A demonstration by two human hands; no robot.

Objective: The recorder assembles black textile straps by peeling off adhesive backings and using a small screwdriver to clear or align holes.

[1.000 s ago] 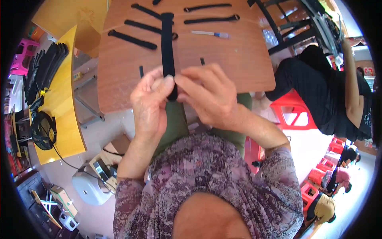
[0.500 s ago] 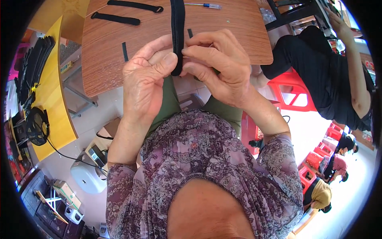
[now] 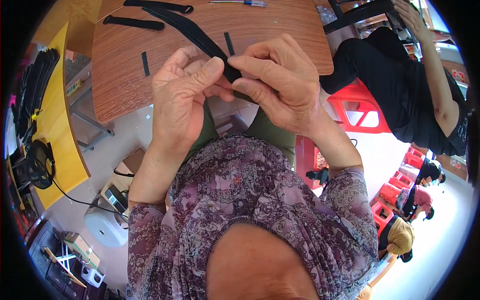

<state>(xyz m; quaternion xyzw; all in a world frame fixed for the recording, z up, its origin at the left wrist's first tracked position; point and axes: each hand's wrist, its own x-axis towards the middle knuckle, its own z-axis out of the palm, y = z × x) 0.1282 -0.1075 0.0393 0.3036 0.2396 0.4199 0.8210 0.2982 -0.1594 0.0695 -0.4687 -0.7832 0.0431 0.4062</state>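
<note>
A long black strap (image 3: 192,34) slants from over the table down to the right into my hands. My right hand (image 3: 285,82) pinches its near end between thumb and fingers, which hide the tip. My left hand (image 3: 180,90) is curled at the strap's left edge, thumb tip against it and fingertips partly hidden behind it. Two more black straps, an upper one (image 3: 159,6) and a lower one (image 3: 134,23), lie at the table's far left. Two short black strips, one left (image 3: 145,64) and one right (image 3: 229,44), lie closer to my hands.
The wooden table (image 3: 285,45) ends just before my lap. A screwdriver (image 3: 255,3) lies at its far side. At left, a yellow table (image 3: 62,130) bears a bundle of black straps (image 3: 35,85) and a black fan (image 3: 40,162). A person in black (image 3: 395,90) sits on a red stool (image 3: 357,107) at right.
The strap has swung from upright to leaning far left. Its near end has gone into my right hand's pinch, and my left thumb has slipped to the strap's edge. The view has shifted slightly.
</note>
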